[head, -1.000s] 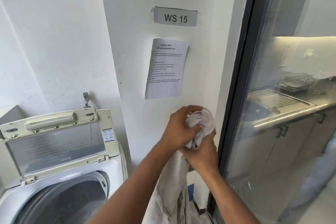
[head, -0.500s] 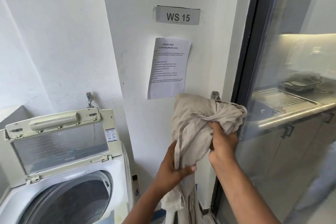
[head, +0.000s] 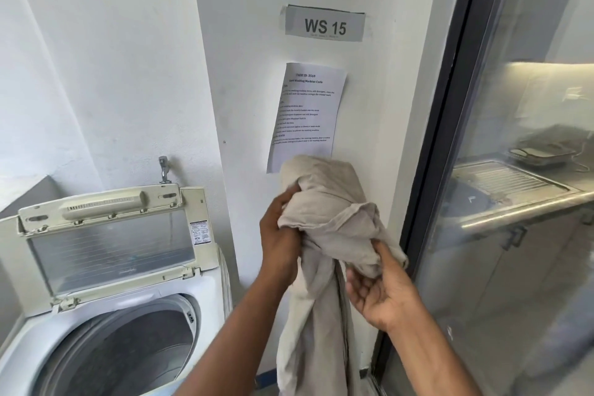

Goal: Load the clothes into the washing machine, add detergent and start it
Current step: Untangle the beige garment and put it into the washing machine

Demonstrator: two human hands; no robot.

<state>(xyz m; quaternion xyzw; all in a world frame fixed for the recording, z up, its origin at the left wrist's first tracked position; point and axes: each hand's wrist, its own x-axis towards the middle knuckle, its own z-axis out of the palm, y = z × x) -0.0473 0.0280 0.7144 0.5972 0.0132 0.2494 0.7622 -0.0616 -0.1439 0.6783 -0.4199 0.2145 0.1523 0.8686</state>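
Observation:
A beige cloth garment [head: 324, 202] hangs bunched in front of the white wall, its lower part trailing down out of view. My left hand [head: 279, 235] grips the bunched top of it from the left. My right hand [head: 379, 286] pinches a fold of it at the lower right, palm turned up. To the left stands a white top-loading washing machine [head: 205, 296] with its lid [head: 109, 244] raised against the wall and the grey drum [head: 122, 354] open; no clothes show in the visible part of the drum.
A tap [head: 164, 169] juts from the wall above the lid. A "WS 15" sign [head: 324, 24] and a printed sheet [head: 307, 112] are stuck on the wall. A dark-framed glass door [head: 514, 170] fills the right side, with a steel sink counter [head: 520, 202] behind it.
My left hand has risen from the garment's lower part to grip its bunched top. My right hand has dropped and now holds a lower fold. The garment has been turned and regathered.

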